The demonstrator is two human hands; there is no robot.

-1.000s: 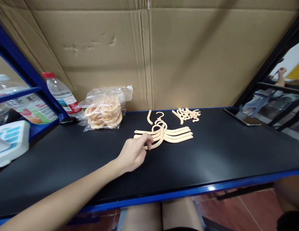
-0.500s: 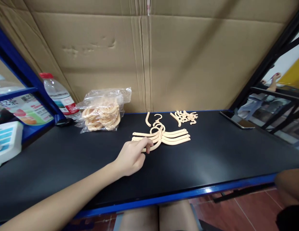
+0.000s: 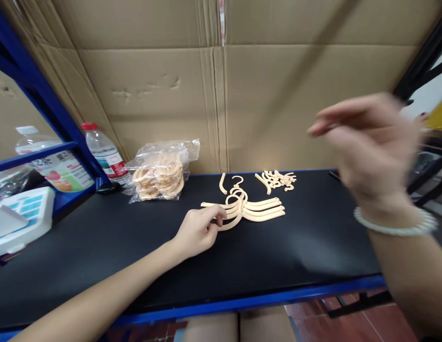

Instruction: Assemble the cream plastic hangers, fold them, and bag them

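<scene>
My left hand [image 3: 197,232] rests on the black tabletop [image 3: 99,247], its fingers pinching the left end of a stack of cream plastic hangers [image 3: 254,210]. A loose curved cream piece [image 3: 222,183] lies just behind the stack. Further back sits a small heap of cream hooks [image 3: 278,179]. My right hand [image 3: 366,145] is raised in the air at the right, blurred, fingers loosely apart with nothing visible in them. A white bead bracelet [image 3: 395,224] circles its wrist.
A clear bag of cream rings [image 3: 160,173] lies at the back left beside a water bottle [image 3: 104,154] with a red cap. A white box [image 3: 19,221] sits on the blue shelf at far left. Cardboard forms the back wall [image 3: 277,95].
My right hand has risen into view at the right, moving fast. The camera has tilted slightly. My left hand stays on the hanger stack.
</scene>
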